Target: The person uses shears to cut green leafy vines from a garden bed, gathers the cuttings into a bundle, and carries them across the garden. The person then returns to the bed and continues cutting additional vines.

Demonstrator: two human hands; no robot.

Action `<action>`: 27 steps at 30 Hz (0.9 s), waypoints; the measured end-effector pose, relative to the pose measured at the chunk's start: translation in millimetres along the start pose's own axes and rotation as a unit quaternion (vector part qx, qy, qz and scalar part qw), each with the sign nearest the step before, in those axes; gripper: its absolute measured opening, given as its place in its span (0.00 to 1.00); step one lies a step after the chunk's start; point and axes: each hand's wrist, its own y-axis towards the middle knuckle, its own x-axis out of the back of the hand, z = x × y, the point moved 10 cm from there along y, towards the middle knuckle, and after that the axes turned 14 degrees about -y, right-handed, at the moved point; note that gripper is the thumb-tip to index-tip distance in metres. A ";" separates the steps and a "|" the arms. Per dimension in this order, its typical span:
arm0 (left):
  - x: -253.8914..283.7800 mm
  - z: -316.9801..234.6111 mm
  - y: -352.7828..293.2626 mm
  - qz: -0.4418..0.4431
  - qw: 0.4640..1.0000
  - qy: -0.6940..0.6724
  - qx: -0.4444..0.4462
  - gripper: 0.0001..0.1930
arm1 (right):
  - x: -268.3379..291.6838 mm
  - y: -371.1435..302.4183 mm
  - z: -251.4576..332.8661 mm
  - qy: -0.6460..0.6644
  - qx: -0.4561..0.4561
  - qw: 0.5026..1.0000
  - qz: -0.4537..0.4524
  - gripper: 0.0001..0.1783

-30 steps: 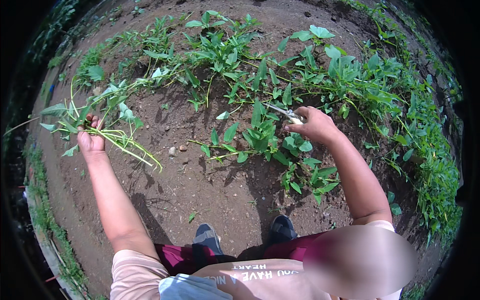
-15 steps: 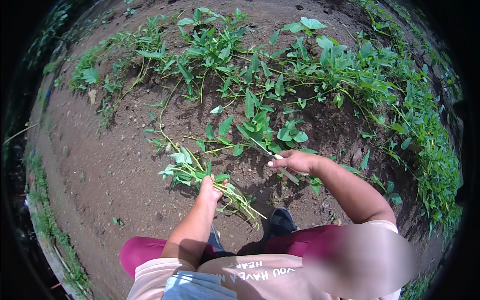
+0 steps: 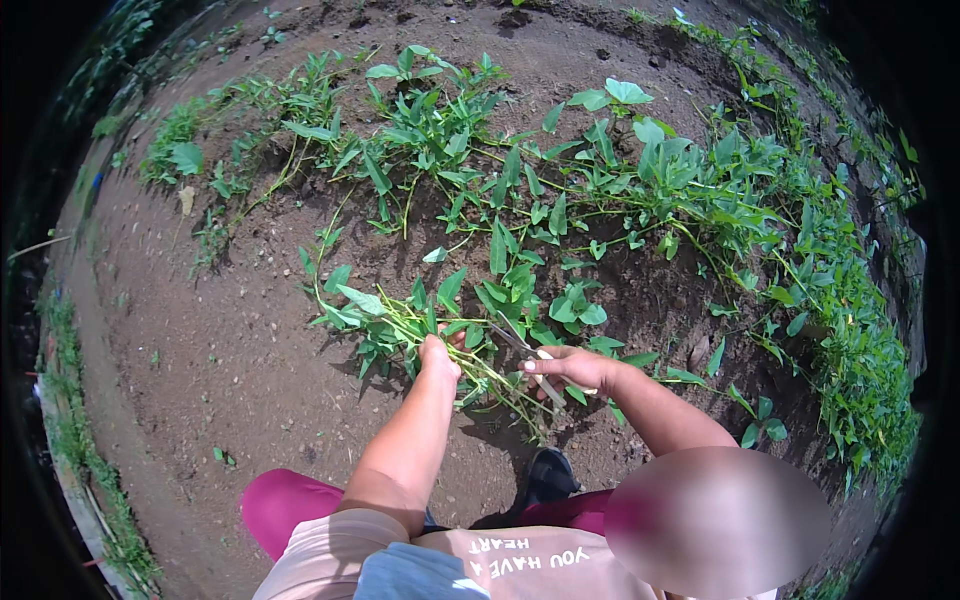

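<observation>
My left hand [image 3: 437,357] grips a bunch of cut green leafy stems [image 3: 385,318], held low over the soil just in front of me. The leaves fan out to the left and the stem ends trail toward my right. My right hand [image 3: 570,367] is closed on a small knife [image 3: 527,350] with a pale handle, its blade pointing left toward the bunch. Both hands are close together, a short gap apart, beside a low leafy plant [image 3: 530,290].
A patch of trailing green vines [image 3: 560,190] spreads over the brown soil [image 3: 200,350] ahead and to the right. A thicker band of plants [image 3: 850,330] runs along the right edge. Grass [image 3: 80,450] lines the left border. My dark shoe [image 3: 548,472] stands below my hands.
My left hand has brought the bunch of stems from far left to the middle, next to my right hand. My right hand with the knife has come down toward me.
</observation>
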 end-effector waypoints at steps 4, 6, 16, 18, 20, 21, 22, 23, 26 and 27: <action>-12.2 -30.6 -51.5 0.109 0.993 0.051 -0.020 0.12 | 13.0 0.1 59.6 0.079 0.032 0.996 0.003 0.31; -28.3 -48.0 -96.1 0.207 0.974 0.066 -0.061 0.11 | 3.2 3.3 100.0 0.215 0.061 0.973 0.054 0.31; -48.8 -126.6 -299.7 0.353 0.878 0.303 -0.109 0.12 | -54.4 -66.6 266.2 0.364 0.150 0.911 0.128 0.34; -51.7 -146.5 -330.6 0.368 0.868 0.323 -0.088 0.13 | -70.2 -84.4 287.5 0.345 0.128 0.921 0.126 0.33; -53.5 -164.2 -360.0 0.384 0.871 0.304 -0.022 0.14 | -82.0 -100.1 309.4 0.255 0.120 0.954 0.106 0.33; -55.5 -183.0 -372.0 0.370 0.852 0.366 -0.063 0.15 | -83.6 -105.7 314.8 0.209 0.092 0.971 0.067 0.33; -58.9 -198.7 -389.0 0.385 0.842 0.372 -0.063 0.15 | -89.1 -110.9 328.1 0.103 0.084 0.988 0.079 0.35; -62.7 -216.4 -406.3 0.400 0.832 0.378 -0.063 0.14 | -94.7 -119.5 352.6 0.086 0.141 0.984 0.064 0.35; -77.2 -272.3 -453.1 0.425 0.820 0.383 -0.034 0.13 | -117.0 -144.0 416.9 0.121 0.252 0.960 0.016 0.41; -79.0 -290.5 -468.5 0.422 0.821 0.384 -0.013 0.14 | -136.5 -149.1 432.0 0.147 0.240 0.957 0.066 0.41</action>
